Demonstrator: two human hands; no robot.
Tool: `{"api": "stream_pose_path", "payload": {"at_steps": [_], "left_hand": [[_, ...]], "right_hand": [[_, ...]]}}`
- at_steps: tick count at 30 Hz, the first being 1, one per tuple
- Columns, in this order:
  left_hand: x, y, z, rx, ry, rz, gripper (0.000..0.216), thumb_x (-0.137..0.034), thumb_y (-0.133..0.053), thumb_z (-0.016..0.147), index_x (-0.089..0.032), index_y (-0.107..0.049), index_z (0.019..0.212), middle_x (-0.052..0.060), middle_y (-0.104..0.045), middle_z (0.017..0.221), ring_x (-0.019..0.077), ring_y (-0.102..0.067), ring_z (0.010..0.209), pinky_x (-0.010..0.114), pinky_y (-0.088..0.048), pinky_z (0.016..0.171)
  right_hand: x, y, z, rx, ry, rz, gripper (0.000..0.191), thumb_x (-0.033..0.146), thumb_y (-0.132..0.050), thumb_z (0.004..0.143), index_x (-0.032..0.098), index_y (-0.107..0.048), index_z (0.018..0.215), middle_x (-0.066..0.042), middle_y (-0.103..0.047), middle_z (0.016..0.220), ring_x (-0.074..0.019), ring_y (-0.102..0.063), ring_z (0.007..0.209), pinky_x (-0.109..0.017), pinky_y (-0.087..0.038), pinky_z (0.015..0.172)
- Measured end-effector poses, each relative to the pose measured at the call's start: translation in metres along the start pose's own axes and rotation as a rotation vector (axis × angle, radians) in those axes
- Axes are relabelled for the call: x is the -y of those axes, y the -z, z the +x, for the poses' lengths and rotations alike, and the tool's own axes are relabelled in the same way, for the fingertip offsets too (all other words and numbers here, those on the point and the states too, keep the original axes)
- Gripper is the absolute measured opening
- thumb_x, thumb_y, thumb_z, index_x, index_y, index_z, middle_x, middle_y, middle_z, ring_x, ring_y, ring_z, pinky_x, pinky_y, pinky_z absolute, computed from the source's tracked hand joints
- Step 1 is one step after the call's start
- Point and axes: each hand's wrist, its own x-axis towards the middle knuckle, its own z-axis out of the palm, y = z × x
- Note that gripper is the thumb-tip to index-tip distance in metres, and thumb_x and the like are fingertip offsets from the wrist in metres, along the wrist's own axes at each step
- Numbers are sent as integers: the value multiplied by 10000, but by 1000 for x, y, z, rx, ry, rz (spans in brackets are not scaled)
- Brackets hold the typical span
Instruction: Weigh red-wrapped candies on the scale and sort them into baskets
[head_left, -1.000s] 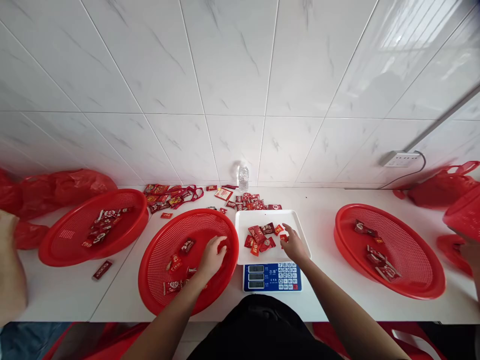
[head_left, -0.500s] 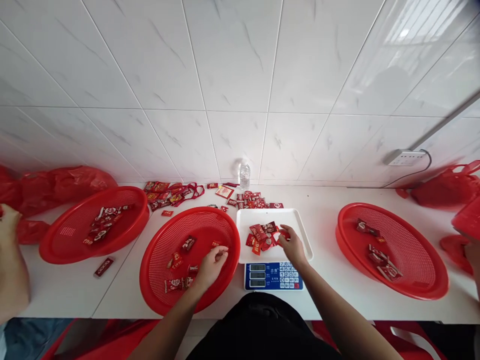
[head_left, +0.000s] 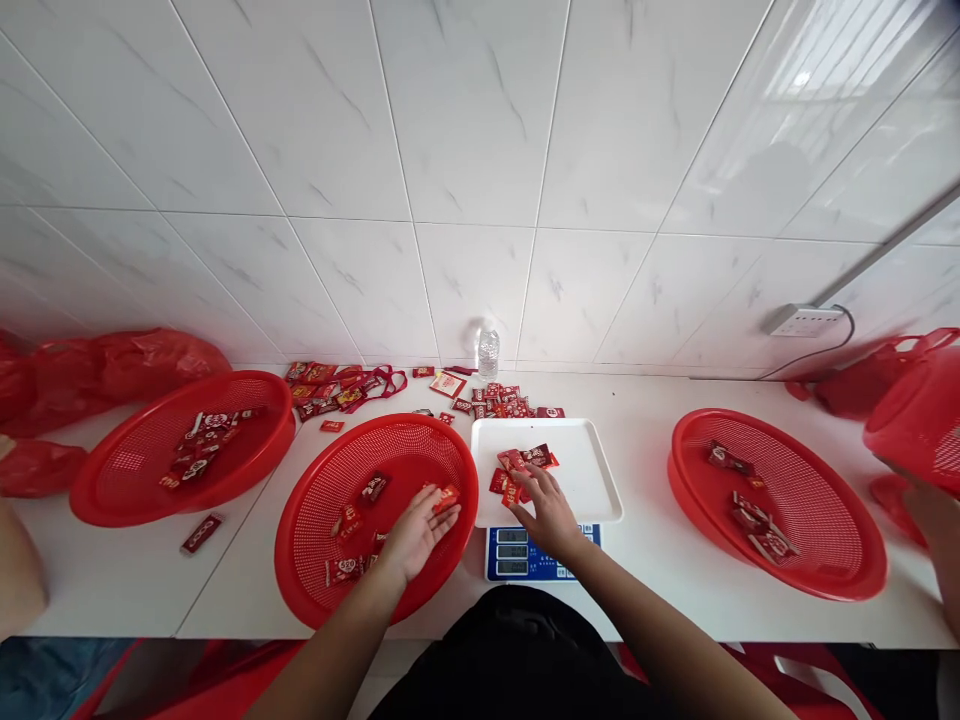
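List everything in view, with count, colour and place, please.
counter: one, white, along tiled wall
left basket, middle basket, right basket: three, red mesh, on counter
fourth basket: red, right edge
tray: one, white, on scale
scale: one, blue, front centre
tray packets, loose packets: many, red, on tray, at back; more in baskets
bottle: one, clear, by wall
bags: red, far left, far right
socket strip: one, white, wall right
other persons' hands: two, left edge, right edge
left hand: over middle basket, fingertips at one packet
right hand: on tray packets
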Motion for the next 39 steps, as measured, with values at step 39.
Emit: {"api": "stream_pose_path", "payload": {"at_steps": [39], "left_hand": [[44, 10, -8, -80, -267, 1520, 600, -321, -371, 888, -219, -254, 1468, 90, -444, 1422, 262, -458, 1260, 383, -403, 962]], "right_hand": [[-62, 4, 58, 185, 258, -302, 492, 564, -482, 836, 331, -519, 1268, -111, -507, 1243, -299, -416, 1102, -440, -319, 922]]}}
